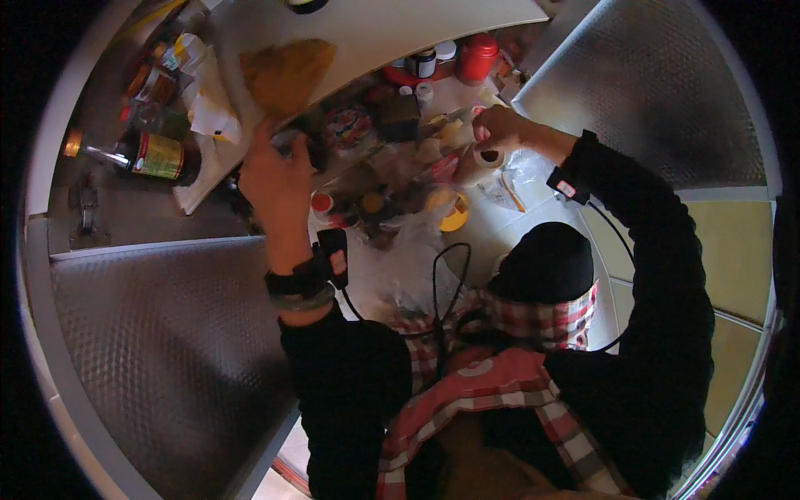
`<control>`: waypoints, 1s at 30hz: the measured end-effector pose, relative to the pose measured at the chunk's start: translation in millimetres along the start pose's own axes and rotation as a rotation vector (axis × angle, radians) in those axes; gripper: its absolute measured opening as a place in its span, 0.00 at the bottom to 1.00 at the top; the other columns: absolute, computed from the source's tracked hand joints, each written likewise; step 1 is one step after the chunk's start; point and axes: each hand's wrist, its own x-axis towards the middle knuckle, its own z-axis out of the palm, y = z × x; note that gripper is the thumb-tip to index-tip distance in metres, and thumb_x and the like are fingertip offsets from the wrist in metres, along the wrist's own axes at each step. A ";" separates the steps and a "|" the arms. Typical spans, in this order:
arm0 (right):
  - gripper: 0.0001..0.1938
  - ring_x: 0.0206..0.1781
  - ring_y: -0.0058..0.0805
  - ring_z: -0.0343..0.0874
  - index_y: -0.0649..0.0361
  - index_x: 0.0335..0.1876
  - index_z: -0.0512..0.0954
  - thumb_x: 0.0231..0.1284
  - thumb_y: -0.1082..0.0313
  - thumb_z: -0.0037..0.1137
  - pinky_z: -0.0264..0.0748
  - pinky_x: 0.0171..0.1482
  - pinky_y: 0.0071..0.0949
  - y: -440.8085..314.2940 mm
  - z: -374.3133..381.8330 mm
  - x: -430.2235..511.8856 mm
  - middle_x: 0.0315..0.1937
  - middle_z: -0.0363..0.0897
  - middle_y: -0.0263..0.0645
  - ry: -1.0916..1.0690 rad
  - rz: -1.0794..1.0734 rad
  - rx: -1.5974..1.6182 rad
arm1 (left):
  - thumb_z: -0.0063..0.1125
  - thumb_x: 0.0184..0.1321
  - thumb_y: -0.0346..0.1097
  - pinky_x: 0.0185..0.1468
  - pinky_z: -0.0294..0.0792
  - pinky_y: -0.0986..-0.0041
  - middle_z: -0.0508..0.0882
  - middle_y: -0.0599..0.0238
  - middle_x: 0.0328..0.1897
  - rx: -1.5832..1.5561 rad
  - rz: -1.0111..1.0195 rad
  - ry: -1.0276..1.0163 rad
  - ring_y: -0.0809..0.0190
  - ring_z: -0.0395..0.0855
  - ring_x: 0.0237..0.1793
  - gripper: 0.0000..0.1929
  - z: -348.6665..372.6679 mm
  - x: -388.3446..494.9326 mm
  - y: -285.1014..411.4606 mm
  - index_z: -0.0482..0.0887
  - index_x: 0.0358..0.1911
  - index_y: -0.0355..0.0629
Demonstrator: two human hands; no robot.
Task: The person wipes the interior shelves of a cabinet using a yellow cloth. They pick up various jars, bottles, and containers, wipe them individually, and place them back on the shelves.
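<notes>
My left hand (275, 178) is raised at the edge of a white shelf (400, 47), its fingers bent beside a dark, partly hidden item. Whether it grips anything is unclear. Under the shelf, my right hand (500, 128) has its fingers curled at clear plastic packaging (459, 125), just above a cardboard roll (489, 156); its fingertips are partly hidden. Between the hands lie a patterned round container (348, 127), a dark box (400, 117) and blurred plastic bags (412, 256). A yellow round lid (455, 212) sits among the bags.
Textured cabinet doors (169, 350) stand at both sides. A dark glass bottle (159, 156), jars (153, 84) and a white-and-yellow packet (209, 100) are at the left. A red canister (478, 59) and small white-capped bottles (424, 62) stand at the back. Black cables (440, 281) hang before my body.
</notes>
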 end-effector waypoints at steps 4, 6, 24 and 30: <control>0.14 0.40 0.44 0.81 0.57 0.37 0.79 0.45 0.60 0.63 0.76 0.43 0.40 -12.6 -10.6 36.9 0.34 0.82 0.42 0.159 -0.086 -0.143 | 0.63 0.53 0.42 0.44 0.73 0.57 0.84 0.48 0.42 0.040 0.013 0.023 0.42 0.83 0.41 0.22 1.7 0.0 1.1 0.77 0.51 0.43; 0.17 0.42 0.45 0.81 0.57 0.44 0.78 0.46 0.62 0.62 0.76 0.46 0.41 -25.6 -12.9 59.3 0.35 0.82 0.44 0.221 -0.065 -0.132 | 0.63 0.53 0.41 0.44 0.73 0.57 0.84 0.48 0.41 0.031 0.018 0.029 0.43 0.83 0.40 0.22 2.0 -0.2 0.4 0.77 0.51 0.43; 0.24 0.54 0.42 0.78 0.61 0.55 0.73 0.54 0.58 0.61 0.74 0.54 0.41 -34.5 -32.9 53.8 0.47 0.80 0.46 0.236 -0.086 0.543 | 0.64 0.51 0.36 0.48 0.72 0.57 0.83 0.47 0.43 -0.081 0.014 0.024 0.42 0.81 0.45 0.23 -1.1 -2.4 -3.6 0.75 0.52 0.42; 0.21 0.54 0.35 0.78 0.57 0.60 0.72 0.66 0.54 0.50 0.72 0.59 0.46 -36.2 -64.1 -3.0 0.53 0.79 0.39 -0.477 0.217 1.779 | 0.68 0.47 0.33 0.57 0.69 0.62 0.79 0.47 0.54 -0.355 0.049 -0.043 0.44 0.77 0.53 0.32 -18.2 3.9 5.9 0.71 0.60 0.42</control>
